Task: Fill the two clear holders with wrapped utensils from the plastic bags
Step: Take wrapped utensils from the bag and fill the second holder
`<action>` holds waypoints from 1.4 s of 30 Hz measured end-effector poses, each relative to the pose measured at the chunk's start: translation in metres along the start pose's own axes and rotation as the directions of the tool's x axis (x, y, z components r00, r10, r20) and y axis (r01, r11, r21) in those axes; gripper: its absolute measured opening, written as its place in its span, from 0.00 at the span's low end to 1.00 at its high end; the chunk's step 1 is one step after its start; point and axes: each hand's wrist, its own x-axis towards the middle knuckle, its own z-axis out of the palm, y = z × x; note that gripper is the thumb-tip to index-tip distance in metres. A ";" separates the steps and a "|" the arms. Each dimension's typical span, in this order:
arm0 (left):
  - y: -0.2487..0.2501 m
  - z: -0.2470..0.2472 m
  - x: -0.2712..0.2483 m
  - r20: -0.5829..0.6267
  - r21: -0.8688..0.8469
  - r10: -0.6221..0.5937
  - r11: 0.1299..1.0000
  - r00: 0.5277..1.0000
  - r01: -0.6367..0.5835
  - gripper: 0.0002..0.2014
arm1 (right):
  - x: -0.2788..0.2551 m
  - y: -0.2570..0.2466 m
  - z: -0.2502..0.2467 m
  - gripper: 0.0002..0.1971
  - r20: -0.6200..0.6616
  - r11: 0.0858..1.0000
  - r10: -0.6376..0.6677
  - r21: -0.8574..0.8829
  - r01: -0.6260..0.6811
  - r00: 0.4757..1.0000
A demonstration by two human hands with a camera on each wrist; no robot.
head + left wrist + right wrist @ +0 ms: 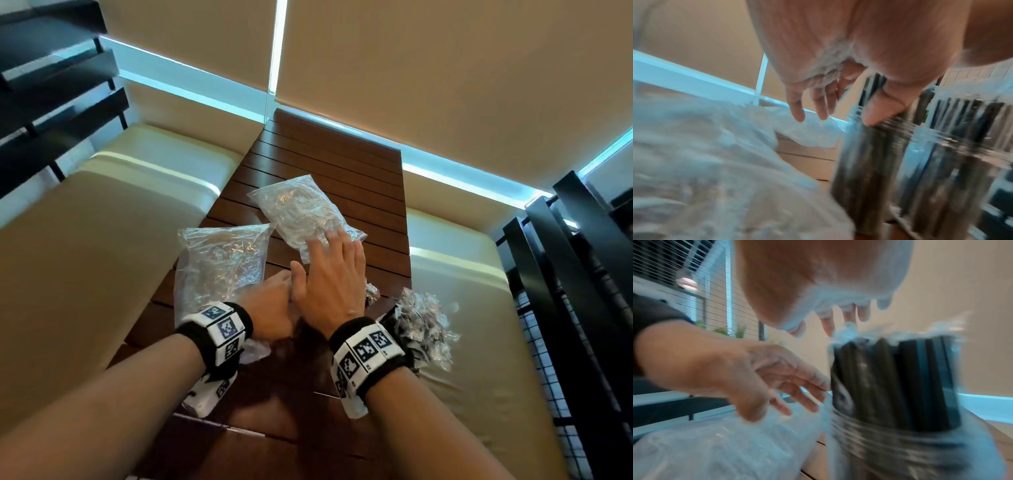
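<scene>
Two clear plastic bags lie on the slatted wooden table (325, 157): a near bag (219, 263) on the left and a far bag (298, 209) in the middle. My right hand (332, 270) hovers with straight fingers over the far bag's near end, above a clear holder (890, 382) packed with black wrapped utensils. My left hand (270, 308) sits just under it, fingers loose, beside that holder (865, 162) and over the near bag (725, 443). Neither hand holds anything. A second holder (421, 325) full of wrapped utensils stands at the table's right edge.
Cream cushioned benches flank the table on the left (85, 240) and right (479, 308). A black metal railing (565, 257) runs along the far right. Beige blinds hang behind the table's far end.
</scene>
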 end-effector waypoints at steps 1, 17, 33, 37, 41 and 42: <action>-0.009 -0.014 -0.007 -0.096 0.018 -0.035 0.999 0.995 0.037 0.15 | 0.001 -0.011 0.001 0.20 -0.068 0.996 -0.084 0.024 0.086 0.994; -0.141 -0.018 -0.066 -0.109 0.496 -0.522 0.709 0.846 0.501 0.22 | -0.068 -0.063 0.148 0.30 0.721 0.967 -0.250 0.151 0.205 0.647; -0.140 -0.092 0.024 0.089 0.496 -0.520 0.763 0.849 0.415 0.24 | -0.064 -0.057 0.150 0.24 0.746 0.971 -0.240 0.184 0.153 0.621; -0.116 -0.128 0.012 -0.033 0.561 -0.372 0.762 0.928 0.325 0.10 | -0.025 -0.070 0.121 0.18 0.483 0.972 -0.133 0.236 0.018 0.866; -0.084 -0.160 -0.007 -0.356 0.683 -0.084 0.656 0.931 0.320 0.09 | 0.036 -0.097 0.060 0.34 -0.090 0.967 -0.092 0.228 0.110 0.992; -0.075 -0.167 -0.013 -0.408 0.697 -0.012 0.642 0.913 0.319 0.08 | 0.050 -0.104 0.041 0.38 -0.182 0.972 -0.104 0.191 0.139 0.978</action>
